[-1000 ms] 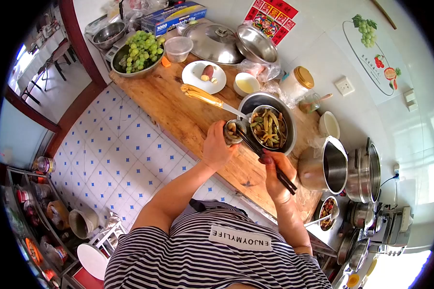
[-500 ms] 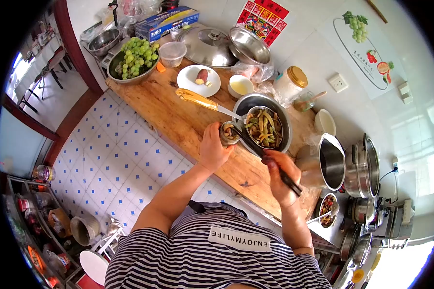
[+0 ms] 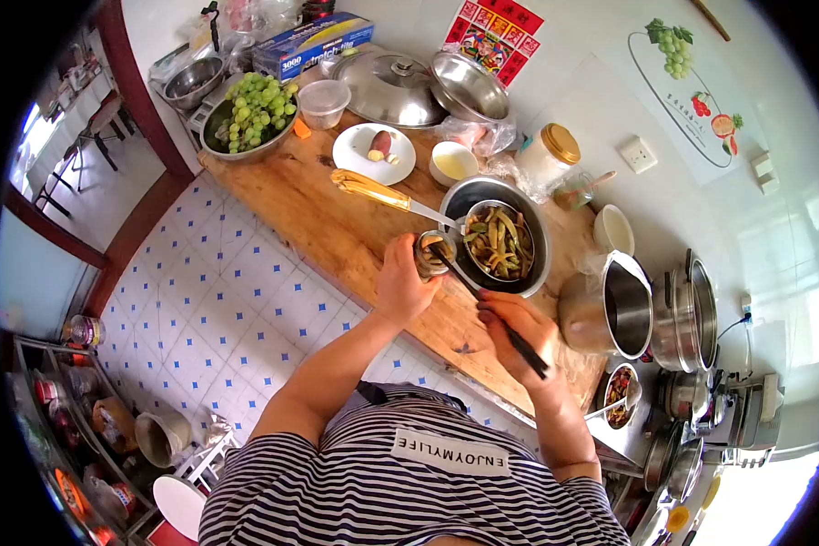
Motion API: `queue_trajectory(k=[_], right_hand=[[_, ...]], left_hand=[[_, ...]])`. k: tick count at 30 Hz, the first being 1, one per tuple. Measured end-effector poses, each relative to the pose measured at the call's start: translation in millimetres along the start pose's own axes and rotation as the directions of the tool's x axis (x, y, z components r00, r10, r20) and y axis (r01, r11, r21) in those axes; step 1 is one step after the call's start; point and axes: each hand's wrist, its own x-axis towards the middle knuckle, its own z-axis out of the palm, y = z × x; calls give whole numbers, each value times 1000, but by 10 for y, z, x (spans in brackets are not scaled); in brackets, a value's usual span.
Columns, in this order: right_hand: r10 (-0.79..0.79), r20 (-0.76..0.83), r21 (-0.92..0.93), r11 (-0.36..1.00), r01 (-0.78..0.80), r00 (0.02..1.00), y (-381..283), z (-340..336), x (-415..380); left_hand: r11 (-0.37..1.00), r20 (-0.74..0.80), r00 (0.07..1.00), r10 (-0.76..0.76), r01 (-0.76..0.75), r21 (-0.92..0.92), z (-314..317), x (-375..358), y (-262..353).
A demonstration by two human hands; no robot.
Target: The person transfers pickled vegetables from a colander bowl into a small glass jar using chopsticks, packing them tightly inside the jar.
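My left hand [image 3: 404, 284] is wrapped round a small glass jar [image 3: 425, 265] with pale and brown pieces inside, close to the table's front edge. Dark chopsticks [image 3: 527, 351] are gripped in my right hand [image 3: 520, 335], and their tips reach into the jar's mouth. Just beyond the jar sits a metal bowl [image 3: 539, 273], holding a strainer ladle [image 3: 369, 188] filled with greenish-yellow pickled vegetable strips [image 3: 498, 238]. The ladle's yellow handle points out to the left over the table.
On the wooden table [image 3: 314, 218] stand a white plate [image 3: 348, 146] with a reddish bulb and cloves, a small white bowl [image 3: 455, 162], a bowl of grapes [image 3: 258, 111] and a gold-lidded jar [image 3: 560, 144]. A tall steel pot [image 3: 627, 309] and a dish of chillies [image 3: 620, 398] are at the right.
My right hand has moved a little left and down, and the chopstick tips have gone deeper into the jar. My left hand and the jar have barely moved.
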Motion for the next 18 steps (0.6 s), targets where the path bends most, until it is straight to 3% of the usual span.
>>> queue_trajectory(k=[3, 7, 15, 18], right_hand=[[6, -37, -60, 998, -8, 999, -112, -131, -46], [-204, 16, -95, 974, 204, 979, -24, 86, 4], [-221, 32, -188, 957, 223, 975, 52, 238, -154], [-159, 43, -183, 969, 164, 986, 20, 288, -23]], left_hand=[[1000, 2, 1000, -6, 6, -2, 14, -14, -22], [1000, -8, 1000, 24, -24, 18, 27, -22, -34], [1000, -20, 1000, 21, -21, 1, 14, -6, -4], [998, -13, 999, 42, -41, 39, 24, -40, -16]])
